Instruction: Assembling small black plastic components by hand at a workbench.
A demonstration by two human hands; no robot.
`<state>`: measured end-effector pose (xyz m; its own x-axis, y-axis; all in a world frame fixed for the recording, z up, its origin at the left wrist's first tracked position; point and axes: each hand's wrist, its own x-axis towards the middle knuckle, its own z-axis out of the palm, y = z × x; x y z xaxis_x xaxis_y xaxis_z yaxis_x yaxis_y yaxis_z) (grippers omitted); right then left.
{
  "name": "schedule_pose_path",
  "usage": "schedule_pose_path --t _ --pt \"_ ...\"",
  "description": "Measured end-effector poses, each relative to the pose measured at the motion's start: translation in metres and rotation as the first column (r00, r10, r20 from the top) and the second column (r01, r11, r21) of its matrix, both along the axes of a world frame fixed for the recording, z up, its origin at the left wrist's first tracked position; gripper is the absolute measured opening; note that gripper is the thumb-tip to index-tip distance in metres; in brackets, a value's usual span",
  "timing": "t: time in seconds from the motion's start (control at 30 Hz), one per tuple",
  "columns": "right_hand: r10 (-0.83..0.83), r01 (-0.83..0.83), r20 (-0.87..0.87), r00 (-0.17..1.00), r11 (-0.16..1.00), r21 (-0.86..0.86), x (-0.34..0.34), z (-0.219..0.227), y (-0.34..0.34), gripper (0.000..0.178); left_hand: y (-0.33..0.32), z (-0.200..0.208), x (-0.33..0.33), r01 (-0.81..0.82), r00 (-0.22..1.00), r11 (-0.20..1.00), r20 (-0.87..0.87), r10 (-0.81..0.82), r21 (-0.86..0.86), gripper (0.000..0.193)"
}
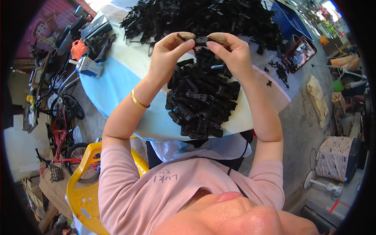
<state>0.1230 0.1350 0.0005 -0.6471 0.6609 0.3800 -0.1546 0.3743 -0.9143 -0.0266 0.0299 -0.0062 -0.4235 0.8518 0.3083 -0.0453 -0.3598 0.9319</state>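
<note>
Between the fingertips of both hands is a small black plastic part (201,40), held level above the table. My left hand (167,55) pinches its left end, my right hand (234,55) its right end. Tan covers wrap the index fingers of both hands. Just below the hands, toward my body, lies a heap of black plastic pieces (199,98) that look like small clips or brackets. A larger pile of thin black parts (199,17) spreads across the far side of the table. The part's exact kind is too small to tell.
The round table's cloth (105,86) is pale blue and cream. A phone (299,55) leans at the right, near a blue crate (290,19). A small box (90,67) stands at the left edge. A yellow chair (84,188) and red bicycle (60,143) are to my left.
</note>
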Motion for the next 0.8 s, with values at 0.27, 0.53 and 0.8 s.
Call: schedule_pose_path --t 0.27,0.53,0.8 --pt "0.179 -0.207 -0.138 0.974 0.952 -0.224 0.007 0.007 0.002 0.018 -0.004 0.001 -0.009 0.583 0.742 0.802 0.316 -0.592 0.134 0.04" --pt "0.298 -0.294 -0.049 0.953 0.952 0.087 0.007 0.007 -0.004 0.017 -0.01 0.007 -0.007 0.671 0.701 0.74 0.372 -0.609 -0.054 0.023" --pt "0.108 -0.111 0.037 0.994 0.988 0.106 0.003 0.009 -0.021 0.015 -0.017 0.014 0.007 0.079 0.984 0.994 -0.153 -0.089 -0.075 0.017"
